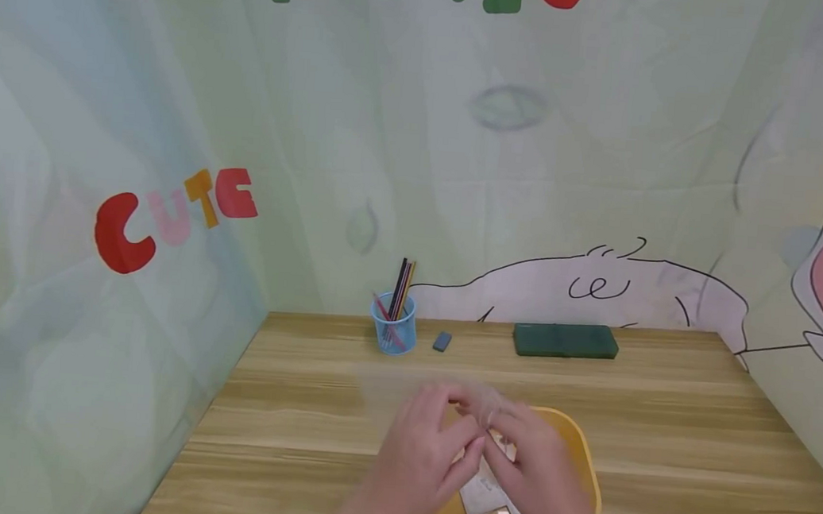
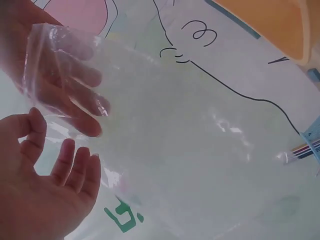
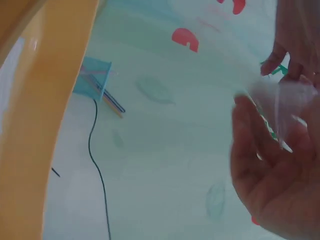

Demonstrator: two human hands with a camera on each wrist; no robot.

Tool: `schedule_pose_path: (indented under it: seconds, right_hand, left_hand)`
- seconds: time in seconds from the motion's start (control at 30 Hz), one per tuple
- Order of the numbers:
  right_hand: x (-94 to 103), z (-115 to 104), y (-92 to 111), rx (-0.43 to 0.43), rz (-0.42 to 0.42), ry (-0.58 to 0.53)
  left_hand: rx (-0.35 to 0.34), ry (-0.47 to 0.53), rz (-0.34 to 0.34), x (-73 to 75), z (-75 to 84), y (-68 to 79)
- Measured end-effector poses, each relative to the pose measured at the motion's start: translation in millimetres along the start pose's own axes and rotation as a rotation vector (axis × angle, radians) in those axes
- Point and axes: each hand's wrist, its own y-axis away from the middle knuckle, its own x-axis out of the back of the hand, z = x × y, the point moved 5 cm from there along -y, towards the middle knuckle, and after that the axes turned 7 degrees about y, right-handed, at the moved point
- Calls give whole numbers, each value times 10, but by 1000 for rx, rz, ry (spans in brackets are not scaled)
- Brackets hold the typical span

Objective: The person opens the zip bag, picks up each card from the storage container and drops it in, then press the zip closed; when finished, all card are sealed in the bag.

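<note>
A clear plastic zip bag [image 2: 165, 120] spreads across the left wrist view, with its zip edge at the hands. In the head view it is only a faint haze [image 1: 388, 391] beyond the fingers. My left hand [image 1: 422, 453] pinches the bag's edge between thumb and forefinger, its other fingers loosely curled. Close beside it, my right hand [image 1: 540, 461] holds the same edge; its fingers show through the plastic in the left wrist view. Both hands are above an orange-yellow tray [image 1: 588, 468], where pale printed papers [image 1: 484, 493] lie partly hidden by the hands.
At the back of the wooden table [image 1: 300, 408] stands a blue pencil cup [image 1: 395, 335] with several pencils. A small grey-blue eraser-like block [image 1: 442, 341] and a dark green case [image 1: 566, 341] lie to its right. A printed cloth [image 1: 363, 126] hangs behind and at the sides.
</note>
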Motion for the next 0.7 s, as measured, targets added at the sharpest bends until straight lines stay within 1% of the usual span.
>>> schedule_pose_path:
  seconds: [0.1, 0.13, 0.2, 0.27, 0.37, 0.47, 0.53, 0.63, 0.7]
  right_hand:
    - [-80, 50, 16, -53, -99, -158]
    - [-98, 57, 17, -53, -115, -198]
    - [-116, 64, 17, -28, -114, -242]
    - [-125, 62, 18, 7, -108, -243]
    - [-139, 51, 28, 45, -130, -211]
    - [-162, 51, 48, 42, -192, -184]
    - [-181, 56, 64, 22, -237, -194]
    - [-199, 62, 84, -6, -272, -206]
    - [-209, 61, 91, -21, -287, -219]
  left_hand:
    - [13, 30, -39, -30, -22, 43]
    - [18, 48, -48, -35, -37, 59]
    - [29, 67, -61, -41, -72, 91]
    - [43, 61, -76, -47, -108, 117]
    - [73, 6, -124, -67, -149, 148]
    - [95, -40, -186, -90, -173, 179]
    - [103, -52, -223, -101, -180, 205]
    - [99, -46, -239, -103, -188, 238]
    - [99, -31, -228, -98, -200, 257]
